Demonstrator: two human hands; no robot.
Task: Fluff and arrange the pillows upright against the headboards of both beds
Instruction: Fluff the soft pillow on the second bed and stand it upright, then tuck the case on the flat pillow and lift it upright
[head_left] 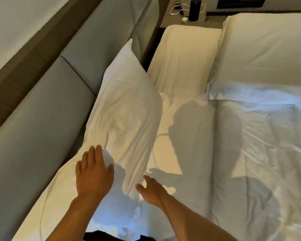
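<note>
- The headboard (47, 94) runs along the left, the bed (186, 136) to its right.
- One pillow (127, 108) stands tilted against the headboard.
- A second pillow (186, 58) lies flat beyond it.
- A third pillow (264, 56) lies to the right, on the duvet (261, 153).
- The nightstand (182, 13) sits behind the pillows, bearing a cylinder (195, 9) and a cable (176, 9).

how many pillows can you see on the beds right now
3. One stands against the headboard between the left hand and right hand; one lies flat beyond it; one lies at right. Others may be out of frame.
</note>
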